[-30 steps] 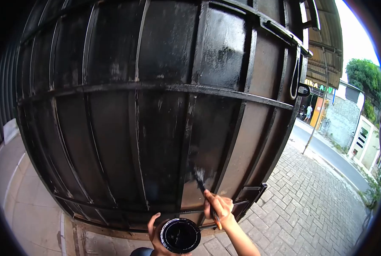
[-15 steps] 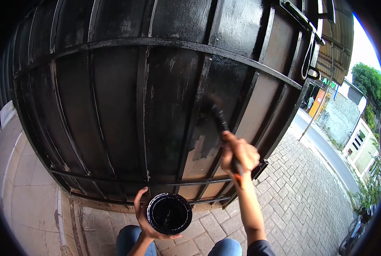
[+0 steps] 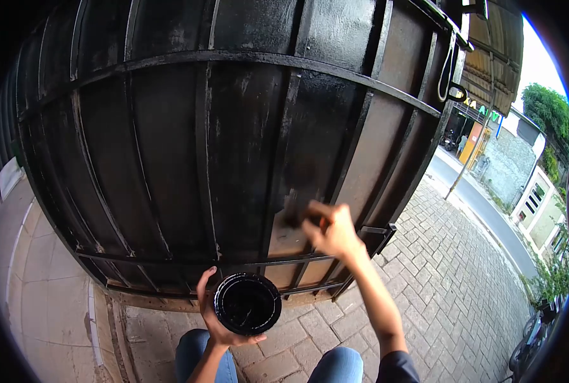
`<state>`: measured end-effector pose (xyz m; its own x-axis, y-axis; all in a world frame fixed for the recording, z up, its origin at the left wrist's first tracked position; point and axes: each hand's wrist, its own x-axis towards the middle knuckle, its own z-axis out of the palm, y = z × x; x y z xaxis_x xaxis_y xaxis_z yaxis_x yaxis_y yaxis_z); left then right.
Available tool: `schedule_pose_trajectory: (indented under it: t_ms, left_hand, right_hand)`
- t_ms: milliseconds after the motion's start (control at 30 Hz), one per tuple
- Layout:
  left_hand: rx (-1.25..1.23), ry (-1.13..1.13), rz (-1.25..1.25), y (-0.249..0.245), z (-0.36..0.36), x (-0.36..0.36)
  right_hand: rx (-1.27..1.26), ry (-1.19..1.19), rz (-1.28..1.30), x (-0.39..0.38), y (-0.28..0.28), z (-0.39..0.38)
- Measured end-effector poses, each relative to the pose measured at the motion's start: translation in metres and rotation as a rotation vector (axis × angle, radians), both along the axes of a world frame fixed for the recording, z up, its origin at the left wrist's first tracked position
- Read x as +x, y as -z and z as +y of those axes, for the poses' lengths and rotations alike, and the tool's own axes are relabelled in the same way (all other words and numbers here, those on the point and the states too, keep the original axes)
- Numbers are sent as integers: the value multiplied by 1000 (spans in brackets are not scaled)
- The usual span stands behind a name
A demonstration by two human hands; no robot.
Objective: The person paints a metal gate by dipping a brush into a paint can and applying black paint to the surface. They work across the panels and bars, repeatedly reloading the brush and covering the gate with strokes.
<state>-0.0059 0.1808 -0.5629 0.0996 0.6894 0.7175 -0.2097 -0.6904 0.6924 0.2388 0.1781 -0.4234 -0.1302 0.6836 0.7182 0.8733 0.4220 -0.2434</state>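
Observation:
My left hand (image 3: 215,325) is wrapped around the side and underside of a round can of black paint (image 3: 247,304), its rim streaked with paint. My right hand (image 3: 333,233), smeared by motion, is closed on a paintbrush (image 3: 292,218) at the lower part of a metal gate (image 3: 240,134). The brush's dark bristle end is blurred against the panel, and the hand hides most of its handle. Fresh black paint covers the upper part of this panel; a bare brownish patch (image 3: 288,241) shows below the brush.
Unpainted brown panels (image 3: 377,143) lie to the right, between the gate's raised bars. A latch (image 3: 379,231) juts from the gate's right edge. Brick paving (image 3: 437,281) runs under and beside me, and my knees (image 3: 337,366) are bent below the can.
My right hand has swept the brush down and slightly left across the panel, and more of the brown patch is now black. The can stays in my left hand; the view has shifted slightly.

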Motion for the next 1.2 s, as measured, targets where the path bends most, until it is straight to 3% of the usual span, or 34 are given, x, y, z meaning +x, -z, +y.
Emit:
schedule_pose_trajectory:
  t_ms: [133,267,367,467,600,667,833,967,1067,1200]
  left_hand:
    - [-70,50,-34,-5,-1,9]
    - [131,-55,126,-7,5,8]
    - [235,-120,237,-9,6,7]
    - [252,-191,210,-4,4,10]
    - [334,-284,322,6,8,5]
    - [316,-294,326,10,7,5]
    - [345,-311,314,4,1,10]
    - [400,-328,303,9,-1,14]
    - [446,-373,352,7,-3,12]
    - [435,-356,284,9,-4,13]
  right_hand:
    - [509,-31,-10,-3,-45,11]
    - [887,20,-260,2,2,14]
    - [688,78,-265,2,58,15]
    - [387,24,-115,1,75,-6]
    - [-133,-55,374,-5,49,-59]
    - [-47,-116,289,-13,28,-83]
    - [-187,-402,257,-35,14,-109]
    - [-264,-356,52,-48,25,-97]
    - [-377,-310,205,-55,30,-88]
    - [-337,-261,83,-59,45,-83]
